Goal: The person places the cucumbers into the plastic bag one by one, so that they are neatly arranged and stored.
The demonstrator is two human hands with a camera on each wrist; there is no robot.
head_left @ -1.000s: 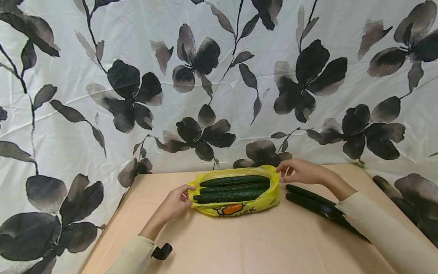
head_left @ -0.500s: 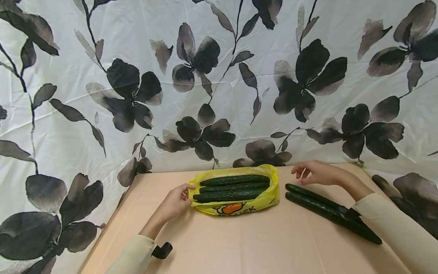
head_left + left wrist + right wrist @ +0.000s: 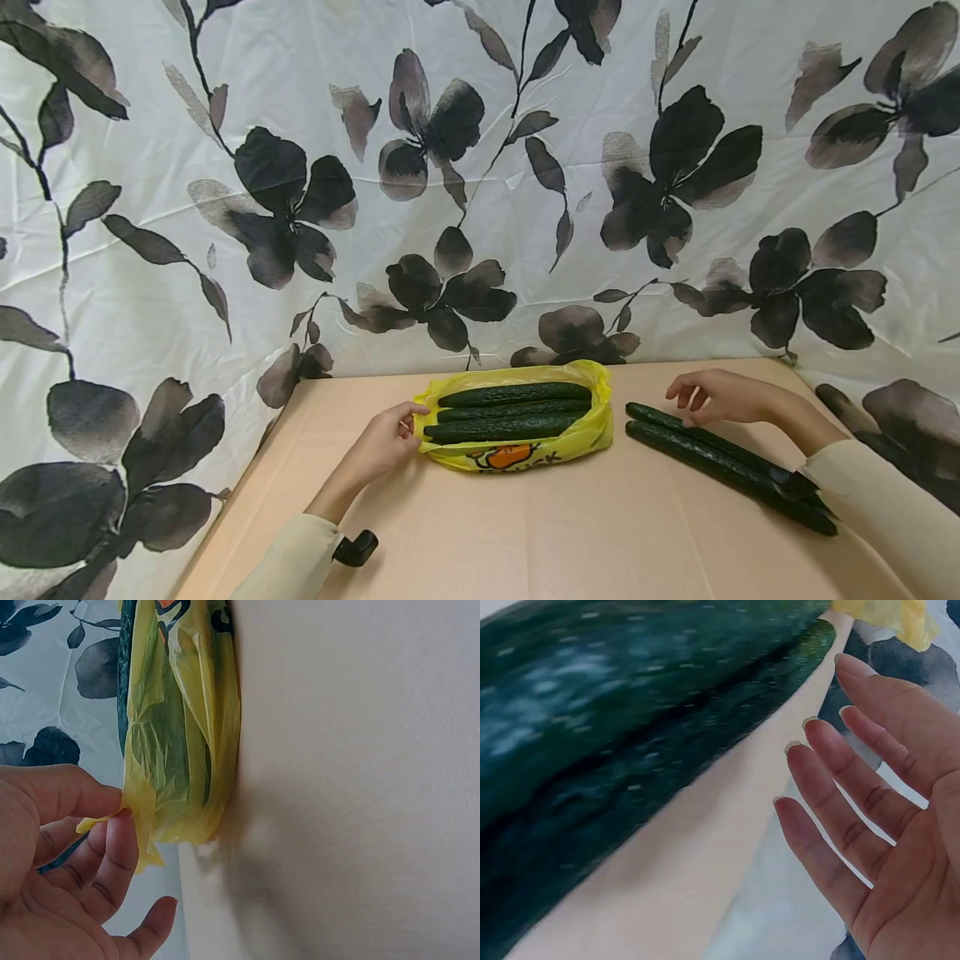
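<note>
A yellow plastic bag [image 3: 600, 429] lies on its side with its mouth spread, and three dark green cucumbers [image 3: 506, 412] rest inside it. My left hand [image 3: 386, 437] pinches the bag's left edge between thumb and finger; the left wrist view shows the pinched plastic [image 3: 137, 791] closely. Two more cucumbers [image 3: 720, 462] lie side by side on the table, right of the bag and slanting toward me. Over their far side hovers my right hand [image 3: 723, 396], fingers relaxed and holding nothing. In the right wrist view a small gap separates those fingers from the cucumbers [image 3: 652, 742].
The table [image 3: 480, 533] has a pale peach cover. Behind it hangs a white cloth [image 3: 540, 200] with dark flower prints. A black wrist camera [image 3: 356, 550] sits at my left sleeve. My right sleeve [image 3: 870, 500] hides a little of the loose cucumbers' near end.
My right hand has let go of the bag's right edge and moved right, then down closer to the two loose cucumbers. The left hand and the bag have barely moved.
</note>
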